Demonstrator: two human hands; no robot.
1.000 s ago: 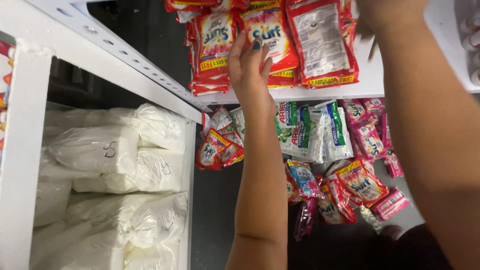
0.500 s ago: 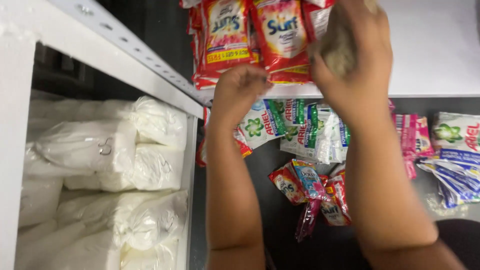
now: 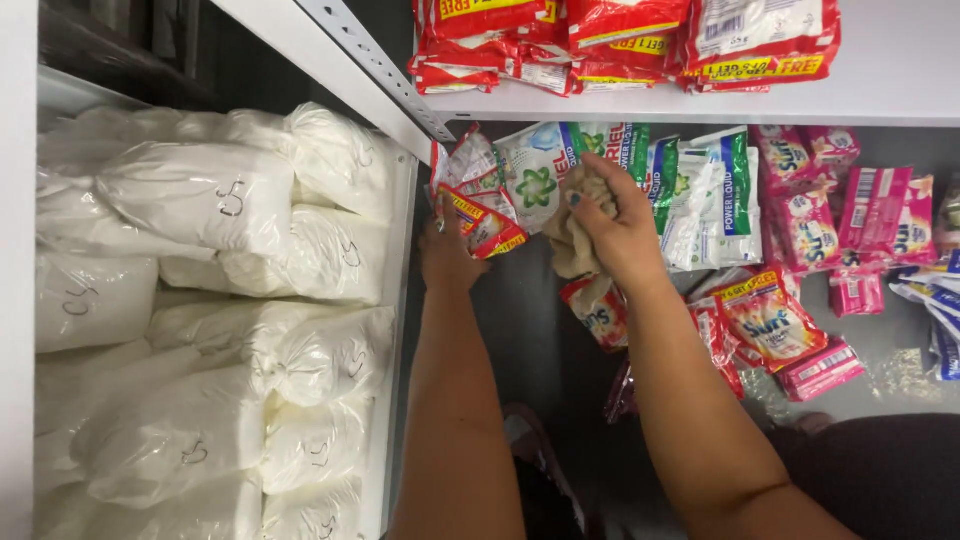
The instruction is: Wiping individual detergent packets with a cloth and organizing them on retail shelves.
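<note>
- Shop shelves fill the view: a white shelf (image 3: 900, 100) runs across the top right, and a grey shelf (image 3: 540, 340) sits under it in the middle.
- White tied bags (image 3: 200, 300) are stacked in a rack on the left side.
- Red packets (image 3: 620, 40) lie in a pile on the white shelf, at the top.
- Pink packets (image 3: 850, 220) lie spread out on the right of the grey shelf.
- Left hand (image 3: 448, 250) is closed, and it pinches a strip of red packets (image 3: 478, 215) near the upper middle.
- That strip runs slanted, from upper left down to lower right, and its lower end points at the other hand.
- Right hand (image 3: 620, 225) is closed tight around a scrunched tan cloth (image 3: 580, 240), just right of the strip.
- Green and white packets (image 3: 640, 185) sit right behind both hands.
- It looks like a wiping and tidying step on the grey shelf, with packets held up out of the way.
- I think the next move needs the strip kept lifted, so the cloth can reach the bare shelf under it.
</note>
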